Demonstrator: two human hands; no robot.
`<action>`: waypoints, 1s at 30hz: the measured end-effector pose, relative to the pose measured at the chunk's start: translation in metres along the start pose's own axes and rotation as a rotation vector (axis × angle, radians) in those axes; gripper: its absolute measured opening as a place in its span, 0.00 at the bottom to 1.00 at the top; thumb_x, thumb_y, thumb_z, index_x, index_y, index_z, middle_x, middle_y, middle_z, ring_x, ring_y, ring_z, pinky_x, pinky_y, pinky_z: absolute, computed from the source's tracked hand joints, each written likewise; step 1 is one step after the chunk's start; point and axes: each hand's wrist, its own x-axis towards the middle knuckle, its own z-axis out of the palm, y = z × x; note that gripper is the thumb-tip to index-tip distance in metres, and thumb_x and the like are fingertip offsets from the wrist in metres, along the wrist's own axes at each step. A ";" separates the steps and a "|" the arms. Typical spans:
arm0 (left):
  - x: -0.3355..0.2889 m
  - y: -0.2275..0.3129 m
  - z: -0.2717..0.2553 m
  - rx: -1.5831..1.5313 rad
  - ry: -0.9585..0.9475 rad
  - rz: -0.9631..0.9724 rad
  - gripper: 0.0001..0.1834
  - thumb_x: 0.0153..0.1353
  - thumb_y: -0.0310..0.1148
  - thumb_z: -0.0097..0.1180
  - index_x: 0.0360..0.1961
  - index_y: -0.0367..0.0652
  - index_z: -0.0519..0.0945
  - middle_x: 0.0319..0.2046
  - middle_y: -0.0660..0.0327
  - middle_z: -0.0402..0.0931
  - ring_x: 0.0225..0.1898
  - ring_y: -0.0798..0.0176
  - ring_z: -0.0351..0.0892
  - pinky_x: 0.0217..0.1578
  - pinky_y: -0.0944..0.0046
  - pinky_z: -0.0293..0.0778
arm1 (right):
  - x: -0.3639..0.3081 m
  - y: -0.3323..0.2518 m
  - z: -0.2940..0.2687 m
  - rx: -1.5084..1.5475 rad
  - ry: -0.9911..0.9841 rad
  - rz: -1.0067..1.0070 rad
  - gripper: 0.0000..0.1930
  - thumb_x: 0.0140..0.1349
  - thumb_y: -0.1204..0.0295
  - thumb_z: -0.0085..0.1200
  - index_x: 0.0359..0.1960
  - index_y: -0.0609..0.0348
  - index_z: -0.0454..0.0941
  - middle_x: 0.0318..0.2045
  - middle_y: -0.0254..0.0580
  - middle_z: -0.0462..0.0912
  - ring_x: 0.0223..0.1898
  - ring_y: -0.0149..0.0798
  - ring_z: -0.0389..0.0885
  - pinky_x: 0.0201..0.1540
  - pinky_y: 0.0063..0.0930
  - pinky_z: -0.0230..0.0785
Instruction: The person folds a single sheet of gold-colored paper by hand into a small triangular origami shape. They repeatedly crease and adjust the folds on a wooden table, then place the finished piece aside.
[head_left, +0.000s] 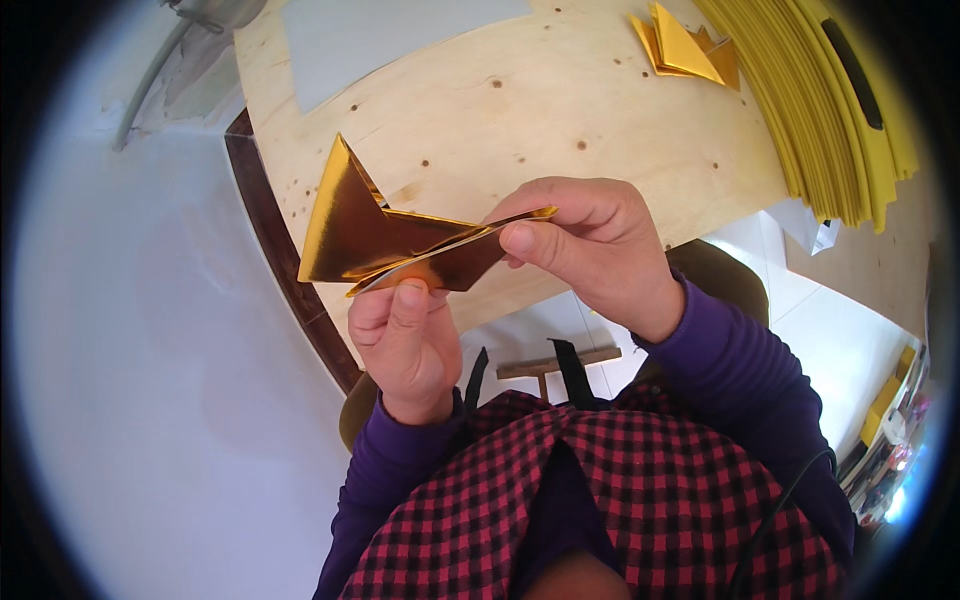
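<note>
Both hands hold a folded gold foil paper [405, 235] up over the near edge of the table. The paper is shiny, with a tall pointed flap rising at its left end and a long creased edge running to the right. My left hand [405, 340] pinches its lower edge, thumb in front and fingers behind. At the right end, my right hand [590, 245] grips the narrow tip between thumb and fingers. Some of the fingers behind the paper are hidden.
On the wooden table [480, 130] lies a pale grey sheet [390, 40] at the far left. Folded gold paper pieces [685, 45] sit at the far right, beside a thick stack of yellow sheets [800, 100]. A white wall [180, 330] borders the left side.
</note>
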 end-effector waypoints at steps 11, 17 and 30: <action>0.001 0.001 0.002 0.005 0.042 -0.002 0.22 0.70 0.31 0.52 0.63 0.36 0.71 0.61 0.56 0.74 0.63 0.55 0.72 0.66 0.47 0.64 | -0.001 -0.001 -0.008 -0.170 -0.123 -0.123 0.11 0.70 0.71 0.55 0.43 0.68 0.83 0.35 0.40 0.84 0.35 0.28 0.79 0.40 0.22 0.72; 0.001 0.003 0.002 -0.014 0.035 -0.003 0.21 0.70 0.30 0.52 0.62 0.37 0.72 0.62 0.57 0.74 0.63 0.56 0.72 0.66 0.47 0.64 | -0.004 0.001 -0.012 -0.123 -0.153 -0.102 0.15 0.72 0.68 0.51 0.45 0.69 0.82 0.38 0.44 0.85 0.38 0.32 0.81 0.44 0.25 0.73; 0.001 0.001 -0.002 -0.239 0.360 -0.211 0.11 0.71 0.32 0.51 0.47 0.39 0.81 0.48 0.59 0.82 0.51 0.60 0.80 0.57 0.57 0.72 | 0.010 0.011 -0.017 0.205 -0.037 0.157 0.18 0.75 0.62 0.47 0.48 0.66 0.81 0.39 0.44 0.86 0.36 0.31 0.82 0.44 0.24 0.74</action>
